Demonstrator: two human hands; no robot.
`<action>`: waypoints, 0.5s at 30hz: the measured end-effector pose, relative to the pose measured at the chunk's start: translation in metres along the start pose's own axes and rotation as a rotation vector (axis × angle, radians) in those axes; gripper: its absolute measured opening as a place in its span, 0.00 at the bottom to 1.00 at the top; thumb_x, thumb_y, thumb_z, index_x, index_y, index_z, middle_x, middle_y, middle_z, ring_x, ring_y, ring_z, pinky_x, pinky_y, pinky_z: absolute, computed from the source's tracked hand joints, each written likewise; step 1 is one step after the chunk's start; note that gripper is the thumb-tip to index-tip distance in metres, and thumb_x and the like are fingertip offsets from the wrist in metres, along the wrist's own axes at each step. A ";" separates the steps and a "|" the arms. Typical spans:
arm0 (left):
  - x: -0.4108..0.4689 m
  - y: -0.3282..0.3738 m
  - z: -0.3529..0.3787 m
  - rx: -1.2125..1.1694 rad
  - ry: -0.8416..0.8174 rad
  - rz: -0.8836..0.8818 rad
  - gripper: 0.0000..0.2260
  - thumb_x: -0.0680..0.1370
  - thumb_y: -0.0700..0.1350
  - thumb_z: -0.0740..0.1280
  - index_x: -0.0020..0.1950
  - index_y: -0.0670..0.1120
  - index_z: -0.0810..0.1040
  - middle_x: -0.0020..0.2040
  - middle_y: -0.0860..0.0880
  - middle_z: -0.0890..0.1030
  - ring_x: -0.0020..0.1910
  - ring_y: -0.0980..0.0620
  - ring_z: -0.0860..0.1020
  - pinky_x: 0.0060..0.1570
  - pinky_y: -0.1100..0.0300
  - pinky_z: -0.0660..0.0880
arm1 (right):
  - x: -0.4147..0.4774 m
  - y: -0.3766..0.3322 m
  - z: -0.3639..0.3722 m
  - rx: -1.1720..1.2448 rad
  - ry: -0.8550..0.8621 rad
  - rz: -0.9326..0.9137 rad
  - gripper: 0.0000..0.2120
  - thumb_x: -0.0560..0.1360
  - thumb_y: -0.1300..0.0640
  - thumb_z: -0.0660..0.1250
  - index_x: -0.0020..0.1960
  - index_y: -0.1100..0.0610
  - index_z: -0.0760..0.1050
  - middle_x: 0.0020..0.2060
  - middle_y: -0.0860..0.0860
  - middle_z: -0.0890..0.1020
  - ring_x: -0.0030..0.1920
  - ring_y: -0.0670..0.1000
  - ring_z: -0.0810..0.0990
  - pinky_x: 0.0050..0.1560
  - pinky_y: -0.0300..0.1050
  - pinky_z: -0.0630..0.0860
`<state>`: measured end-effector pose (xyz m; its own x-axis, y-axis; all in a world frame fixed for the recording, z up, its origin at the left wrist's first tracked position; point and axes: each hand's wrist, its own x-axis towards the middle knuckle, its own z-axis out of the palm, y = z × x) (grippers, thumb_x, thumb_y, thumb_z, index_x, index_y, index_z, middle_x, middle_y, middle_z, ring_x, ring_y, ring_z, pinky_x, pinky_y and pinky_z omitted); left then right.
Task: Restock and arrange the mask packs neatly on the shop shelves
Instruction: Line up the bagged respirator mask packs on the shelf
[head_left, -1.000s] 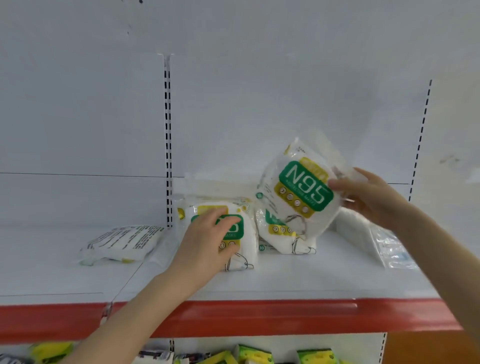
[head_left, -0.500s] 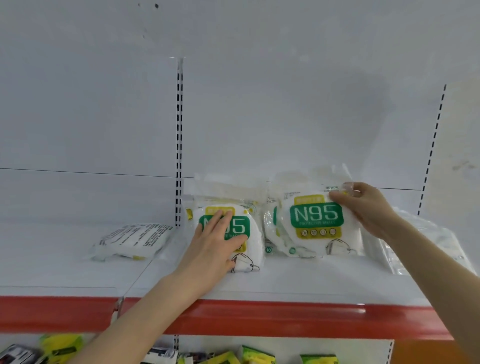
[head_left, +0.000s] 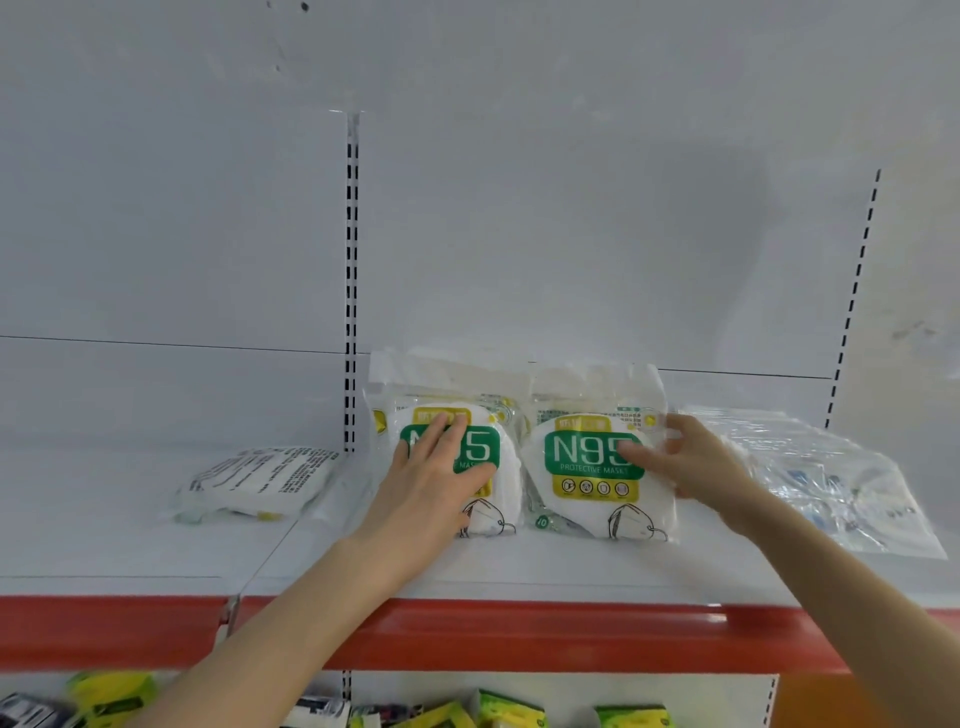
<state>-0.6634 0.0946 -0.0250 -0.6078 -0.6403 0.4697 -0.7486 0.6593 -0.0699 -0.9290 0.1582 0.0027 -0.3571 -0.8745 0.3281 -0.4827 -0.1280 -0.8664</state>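
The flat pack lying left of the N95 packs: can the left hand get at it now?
Probably yes. The flat pack lies uncovered on the shelf; the left hand, pressing the left N95 pack beside it, grips nothing.

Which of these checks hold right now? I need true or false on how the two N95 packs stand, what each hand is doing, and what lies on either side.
1. The left N95 pack and right N95 pack stand upright side by side on the shelf. True.
2. The left hand lies flat against the left N95 pack. True.
3. The right hand holds the right N95 pack in the air. False: that pack stands on the shelf, and the hand grips its right edge.
4. The white pack further left stands upright too. False: it lies flat.
5. Clear bags lie right of the N95 packs. True.
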 end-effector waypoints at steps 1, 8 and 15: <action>-0.001 -0.001 0.001 0.000 -0.006 0.004 0.25 0.79 0.45 0.63 0.74 0.56 0.60 0.77 0.45 0.39 0.76 0.46 0.37 0.73 0.46 0.43 | 0.000 0.007 -0.003 -0.070 -0.061 0.027 0.13 0.70 0.55 0.73 0.48 0.50 0.70 0.38 0.49 0.80 0.35 0.44 0.77 0.26 0.32 0.70; 0.008 0.000 0.004 -0.001 0.018 -0.009 0.27 0.78 0.37 0.63 0.73 0.55 0.61 0.77 0.45 0.41 0.76 0.46 0.37 0.73 0.46 0.44 | 0.010 0.027 0.008 -0.278 0.035 0.018 0.31 0.65 0.54 0.77 0.63 0.57 0.69 0.49 0.50 0.80 0.49 0.51 0.78 0.45 0.45 0.75; 0.000 -0.002 0.003 -0.046 0.023 0.013 0.25 0.78 0.44 0.63 0.74 0.54 0.60 0.78 0.46 0.42 0.76 0.48 0.38 0.74 0.45 0.47 | 0.008 0.032 0.007 -0.386 0.107 0.051 0.35 0.63 0.47 0.77 0.63 0.60 0.67 0.52 0.51 0.78 0.51 0.51 0.76 0.49 0.48 0.74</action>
<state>-0.6625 0.0917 -0.0269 -0.6105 -0.6232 0.4888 -0.7278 0.6849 -0.0359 -0.9419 0.1437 -0.0246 -0.4598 -0.8191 0.3430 -0.7197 0.1175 -0.6842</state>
